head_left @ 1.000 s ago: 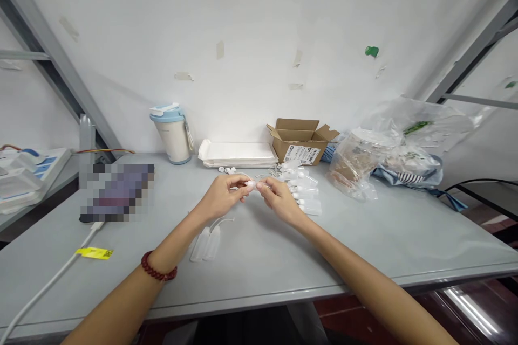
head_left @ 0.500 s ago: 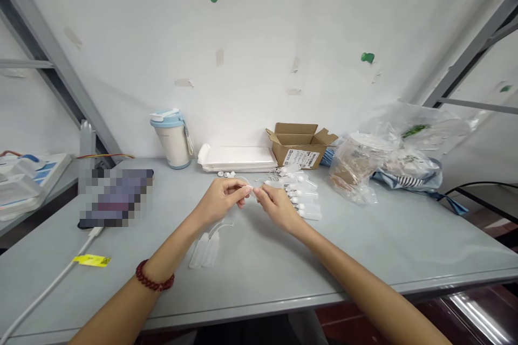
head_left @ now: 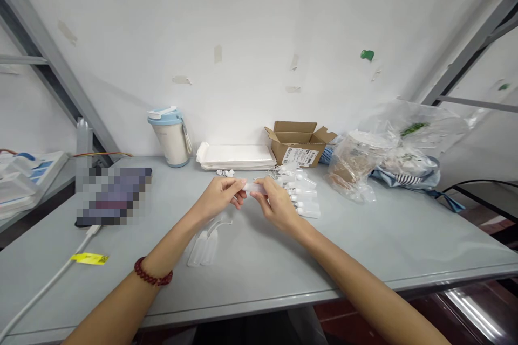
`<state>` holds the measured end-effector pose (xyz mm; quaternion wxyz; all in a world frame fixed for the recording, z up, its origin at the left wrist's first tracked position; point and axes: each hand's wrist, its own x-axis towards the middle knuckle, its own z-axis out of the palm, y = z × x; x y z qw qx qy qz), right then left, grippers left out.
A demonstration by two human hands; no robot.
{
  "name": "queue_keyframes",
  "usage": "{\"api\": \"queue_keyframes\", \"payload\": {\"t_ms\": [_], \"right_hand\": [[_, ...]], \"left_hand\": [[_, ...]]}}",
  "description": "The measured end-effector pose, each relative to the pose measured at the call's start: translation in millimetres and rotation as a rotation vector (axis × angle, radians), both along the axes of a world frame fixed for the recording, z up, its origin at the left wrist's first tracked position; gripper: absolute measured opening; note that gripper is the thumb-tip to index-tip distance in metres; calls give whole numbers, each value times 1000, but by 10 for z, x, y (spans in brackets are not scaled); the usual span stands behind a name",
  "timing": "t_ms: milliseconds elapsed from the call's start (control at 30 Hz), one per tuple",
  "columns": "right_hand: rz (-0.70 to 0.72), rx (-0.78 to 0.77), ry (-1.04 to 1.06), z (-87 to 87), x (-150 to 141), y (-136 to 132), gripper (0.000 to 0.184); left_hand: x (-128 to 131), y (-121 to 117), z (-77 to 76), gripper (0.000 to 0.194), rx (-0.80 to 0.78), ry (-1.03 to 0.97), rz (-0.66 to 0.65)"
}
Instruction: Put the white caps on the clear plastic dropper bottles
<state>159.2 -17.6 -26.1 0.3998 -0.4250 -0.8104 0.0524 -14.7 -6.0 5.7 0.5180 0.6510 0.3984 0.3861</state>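
A small translucent plastic squeeze bottle lies level between my two hands. My right hand is closed round its body. The fingers of my left hand pinch the bottle's white neck end; whether a cap or tube sits there is hidden by the fingertips. Nearer me on the left, similar bottles with thin bent tubes lie on the table. Several bottles with white tops lie in a row just right of my right hand. Small white caps sit behind my left hand.
Along the wall stand a cup with a blue lid, a stack of white trays and an open cardboard box. Plastic bags lie on the right. At left is a blurred-out phone with a white cable.
The bottle now shows between my hands, its body in my right hand; before, only a small white piece and a thin tube showed at my fingertips. The view has shifted slightly.
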Motion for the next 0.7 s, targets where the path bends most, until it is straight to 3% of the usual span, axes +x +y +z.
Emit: {"api": "queue_keyframes", "payload": {"t_ms": [167, 367, 467, 700], "right_hand": [[-33, 73, -49, -30, 0, -3, 30], [-18, -255, 178, 54, -14, -46, 32], [-9, -341, 241, 68, -17, -31, 33], [-19, -158, 142, 16, -7, 6, 25]], "left_hand": [[-6, 1, -19, 41, 40, 50, -71], [5, -1, -19, 29, 145, 37, -60], [22, -2, -30, 26, 150, 34, -22], [39, 4, -40, 37, -13, 33, -2]]}}
